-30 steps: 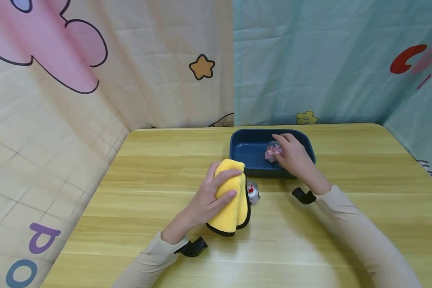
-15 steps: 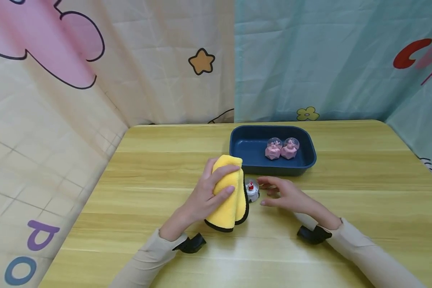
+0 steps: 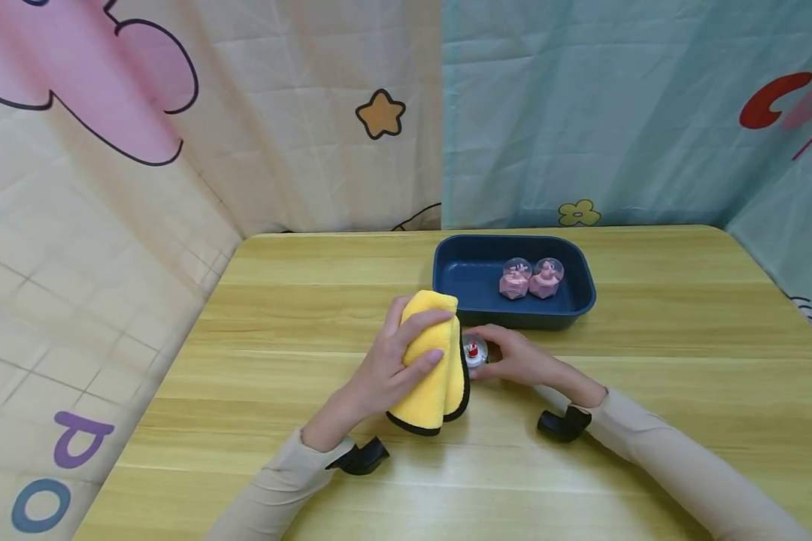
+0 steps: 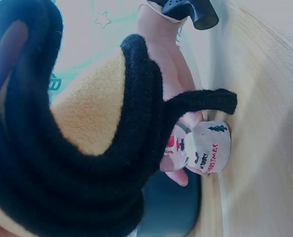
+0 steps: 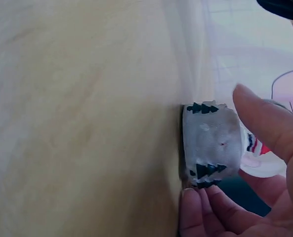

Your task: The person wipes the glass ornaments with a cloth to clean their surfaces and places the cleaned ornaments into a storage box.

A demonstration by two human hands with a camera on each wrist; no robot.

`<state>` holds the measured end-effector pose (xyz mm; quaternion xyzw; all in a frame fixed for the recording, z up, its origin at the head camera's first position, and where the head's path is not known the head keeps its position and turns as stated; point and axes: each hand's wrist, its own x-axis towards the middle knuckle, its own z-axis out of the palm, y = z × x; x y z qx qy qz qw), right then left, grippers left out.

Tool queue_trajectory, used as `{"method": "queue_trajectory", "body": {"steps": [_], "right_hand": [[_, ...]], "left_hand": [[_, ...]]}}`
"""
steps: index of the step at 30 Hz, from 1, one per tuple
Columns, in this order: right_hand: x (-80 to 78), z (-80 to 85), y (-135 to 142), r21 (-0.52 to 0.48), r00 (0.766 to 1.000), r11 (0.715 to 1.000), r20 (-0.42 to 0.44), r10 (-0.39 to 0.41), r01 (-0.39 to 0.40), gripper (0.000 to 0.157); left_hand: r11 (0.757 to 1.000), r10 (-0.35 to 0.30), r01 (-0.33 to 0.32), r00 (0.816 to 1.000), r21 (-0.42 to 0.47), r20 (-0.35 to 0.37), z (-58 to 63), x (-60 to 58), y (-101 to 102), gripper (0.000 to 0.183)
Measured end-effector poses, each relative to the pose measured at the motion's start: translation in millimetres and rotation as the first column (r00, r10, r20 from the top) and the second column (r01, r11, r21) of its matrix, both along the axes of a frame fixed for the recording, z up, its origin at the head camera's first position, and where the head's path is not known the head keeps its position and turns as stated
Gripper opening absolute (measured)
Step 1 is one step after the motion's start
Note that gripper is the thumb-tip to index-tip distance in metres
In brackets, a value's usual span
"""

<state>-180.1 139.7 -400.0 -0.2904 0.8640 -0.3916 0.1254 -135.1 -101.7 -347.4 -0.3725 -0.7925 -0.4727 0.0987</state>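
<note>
My left hand [image 3: 392, 368] grips a folded yellow cloth [image 3: 428, 379] with black edging, held over the table's middle. Just right of the cloth stands a small white snow globe [image 3: 474, 350] with a red figure under its clear dome. Fingers and thumb of my right hand [image 3: 519, 359] curl round it from the right. The left wrist view shows red lettering and a green tree on the globe's base [image 4: 213, 148], partly behind the cloth's black edging [image 4: 141, 98]. In the right wrist view, the base [image 5: 213, 140] sits at the tabletop between thumb [image 5: 265, 118] and fingers.
A dark blue tray [image 3: 463, 289] lies behind the hands, with two pink snow globes [image 3: 515, 281] side by side in its right half. The wooden table [image 3: 298, 300] ends at printed curtains [image 3: 548, 113] at the back and sides.
My right hand has let go of a pink snow globe in the tray, come back toward the cloth and closed round the white snow globe. The left hand and cloth have hardly moved.
</note>
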Motion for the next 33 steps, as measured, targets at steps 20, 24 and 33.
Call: {"method": "queue_trajectory", "body": {"steps": [20,24,33], "right_hand": [[37.5,40.7,7,-0.361,0.960,0.929,-0.280,-0.025,-0.081,0.044],[48.6,50.9,1,-0.269,0.868,0.963,-0.483,-0.114,-0.023,0.045],[62.7,48.7,-19,-0.153,0.763,0.984,-0.625,-0.164,0.086,0.046]], "left_hand": [[0.999,-0.033,0.033,0.999,0.027,0.005,-3.5,3.6,8,0.039],[0.996,-0.079,0.077,0.996,0.035,0.047,-5.1,6.7,12,0.038],[0.998,-0.060,0.059,0.995,0.017,0.078,-11.1,10.6,19,0.039]]}}
